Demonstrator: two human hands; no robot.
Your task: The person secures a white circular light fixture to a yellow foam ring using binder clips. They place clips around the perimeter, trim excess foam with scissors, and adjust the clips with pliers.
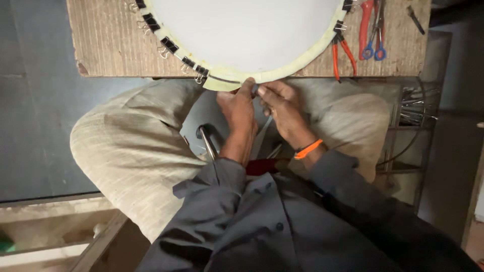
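**Both hands at the near rim of the round panel**

No packages, labels or signs in view. The landmark is the white round panel with its pale yellow rim, lying on the worn board; its far half is cut off by the top of the view. Black binder clips line the panel's left rim; a few more sit on its right rim.

To the right of the panel lie orange-handled pliers and red-and-blue-handled tools, their tips partly cut off.

Your left hand and right hand meet at the panel's nearest edge, fingers curled in and pinching at the rim. A small dark piece, possibly another clip, sits between the fingertips; too small to tell. Your right wrist carries an orange band. Both forearms angle inward from your lap.
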